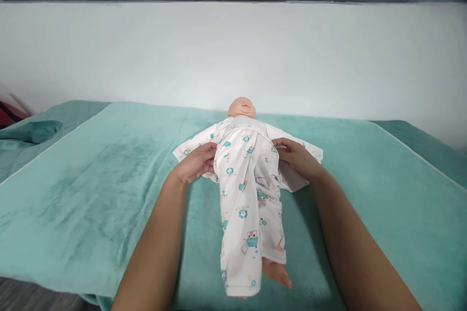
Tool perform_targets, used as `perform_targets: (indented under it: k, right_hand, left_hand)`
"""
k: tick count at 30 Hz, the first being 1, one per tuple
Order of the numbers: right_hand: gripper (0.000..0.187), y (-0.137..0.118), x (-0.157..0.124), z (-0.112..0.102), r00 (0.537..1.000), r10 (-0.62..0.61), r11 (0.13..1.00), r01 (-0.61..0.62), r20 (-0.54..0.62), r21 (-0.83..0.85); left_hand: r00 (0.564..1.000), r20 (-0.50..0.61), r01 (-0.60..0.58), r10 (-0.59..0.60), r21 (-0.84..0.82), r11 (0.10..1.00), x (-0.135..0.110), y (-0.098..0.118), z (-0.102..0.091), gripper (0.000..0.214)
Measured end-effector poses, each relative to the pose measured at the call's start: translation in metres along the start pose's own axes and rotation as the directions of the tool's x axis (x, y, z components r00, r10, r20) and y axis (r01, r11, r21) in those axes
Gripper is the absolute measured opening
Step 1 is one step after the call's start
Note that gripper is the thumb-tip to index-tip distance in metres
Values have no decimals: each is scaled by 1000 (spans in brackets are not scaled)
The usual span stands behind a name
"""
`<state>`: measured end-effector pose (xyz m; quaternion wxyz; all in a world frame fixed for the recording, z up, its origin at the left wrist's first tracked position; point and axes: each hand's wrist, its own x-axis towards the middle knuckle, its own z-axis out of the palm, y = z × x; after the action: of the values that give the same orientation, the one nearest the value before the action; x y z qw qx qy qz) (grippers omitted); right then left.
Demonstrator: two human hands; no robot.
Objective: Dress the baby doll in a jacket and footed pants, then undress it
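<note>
Nearest us in the head view, our forearms [155, 243] rise from seven and five o'clock, one on each side of a doll [241, 108] lying on its back, head at twelve, on a green sheet [109, 180]. Our left hand [197, 163] sits at nine and our right hand [296, 156] at three, fingers curled against the sides of the printed trousers [241, 199] (whether they pinch cloth or only press it, we cannot tell). Such matched placing, we judge, keeps the trousers steady from both sides. The white shirt [295, 180] spreads its sleeves [199, 140] toward ten and two, likely because the doll's arms stretch inside them. One bare foot [276, 272] shows toward five, below the shorter-hanging trouser leg; the longer leg's cuff [243, 290] nearly hides the other.
</note>
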<state>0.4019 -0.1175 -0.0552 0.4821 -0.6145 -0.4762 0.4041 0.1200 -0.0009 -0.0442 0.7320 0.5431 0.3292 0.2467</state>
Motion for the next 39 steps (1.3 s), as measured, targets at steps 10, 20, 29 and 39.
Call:
perform_targets:
  k: [10, 20, 29, 39]
  right_hand:
    - [24, 0, -3, -5, 996, 42, 990, -52, 77, 133]
    - [26, 3, 4, 8, 998, -31, 921, 4, 63, 389]
    - [28, 10, 12, 16, 991, -70, 918, 109, -115, 381]
    - [43, 4, 13, 29, 981, -88, 939, 140, -174, 314]
  left_hand:
    - [1000, 19, 3, -3, -2, 1000, -7, -4, 1, 41]
    - [999, -34, -29, 30, 28, 999, -5, -5, 4, 37]
    - [990, -81, -109, 113, 56, 992, -5, -4, 19, 31]
    - [930, -257, -239, 261, 114, 964, 3, -12, 30, 24]
